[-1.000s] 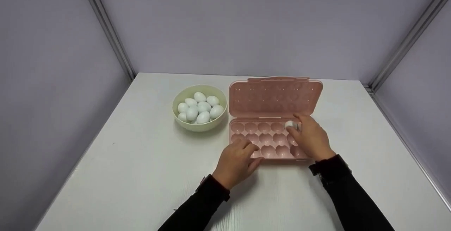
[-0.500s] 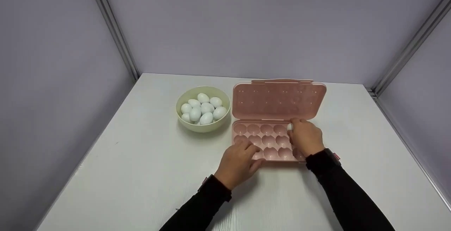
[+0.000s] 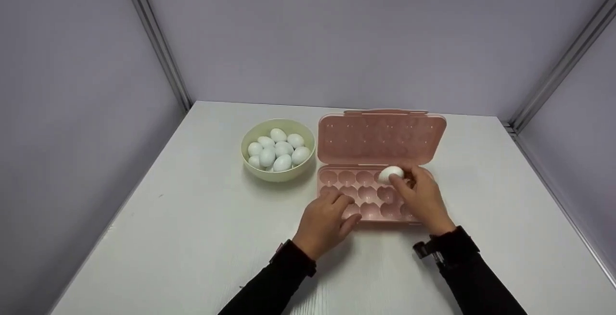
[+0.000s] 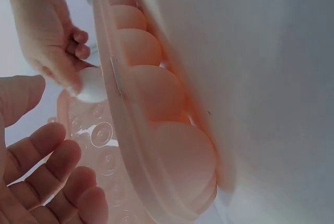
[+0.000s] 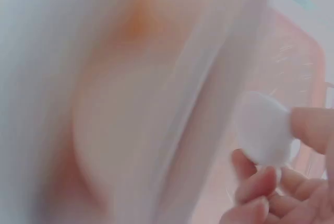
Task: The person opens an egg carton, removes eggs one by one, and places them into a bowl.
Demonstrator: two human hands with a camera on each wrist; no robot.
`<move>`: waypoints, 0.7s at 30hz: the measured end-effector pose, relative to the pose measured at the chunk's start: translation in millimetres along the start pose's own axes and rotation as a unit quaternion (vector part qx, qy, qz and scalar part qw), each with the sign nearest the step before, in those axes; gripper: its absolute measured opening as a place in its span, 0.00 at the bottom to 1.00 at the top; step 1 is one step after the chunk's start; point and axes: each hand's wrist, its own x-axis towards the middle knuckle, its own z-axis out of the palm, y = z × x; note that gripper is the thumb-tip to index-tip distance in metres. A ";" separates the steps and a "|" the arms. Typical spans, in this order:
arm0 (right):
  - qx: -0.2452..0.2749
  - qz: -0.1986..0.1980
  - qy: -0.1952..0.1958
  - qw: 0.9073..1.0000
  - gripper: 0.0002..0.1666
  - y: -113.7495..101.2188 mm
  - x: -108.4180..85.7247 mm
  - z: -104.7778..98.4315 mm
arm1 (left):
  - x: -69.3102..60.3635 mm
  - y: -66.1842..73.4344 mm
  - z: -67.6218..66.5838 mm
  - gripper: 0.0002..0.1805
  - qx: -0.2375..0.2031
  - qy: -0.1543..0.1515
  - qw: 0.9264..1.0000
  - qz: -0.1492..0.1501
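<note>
My right hand (image 3: 423, 198) pinches a white egg (image 3: 391, 175) between thumb and fingers, just above the back row of a pink egg carton (image 3: 355, 186). In the right wrist view the same egg (image 5: 265, 129) shows between thumb and fingertips; a small white patch beside it is too unclear to name. The carton's lid (image 3: 380, 139) stands raised at the back. Over the carton's front left corner is my left hand (image 3: 323, 222), its fingers loosely bent and holding nothing. The right hand hides the carton's right-hand wells.
A pale green bowl (image 3: 276, 175) filled with several white eggs (image 3: 284, 149) stands left of the carton, close to it. The white table (image 3: 202, 209) extends around both, with grey panels (image 3: 313, 41) at the back and sides.
The right hand reached to the back right of the carton with its wrist turned, then turned back; the egg now shows more fully, slightly further left. The left hand stays put.
</note>
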 end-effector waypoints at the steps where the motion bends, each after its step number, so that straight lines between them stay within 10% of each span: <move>1: 0.056 0.008 -0.011 0.998 0.24 0.2 -4.4 2.4 | 0.6 0.1 0.0 0.18 -0.006 0.007 1.000 -0.003; 6: 0.191 0.003 -0.043 0.981 0.23 -2.2 -23.7 17.7 | 2.5 0.4 0.8 0.28 -0.042 0.045 0.998 -0.021; 21: 0.172 -0.188 -0.017 0.967 0.23 -15.5 -52.5 44.2 | 5.0 2.6 -1.1 0.34 -0.083 0.078 0.993 0.026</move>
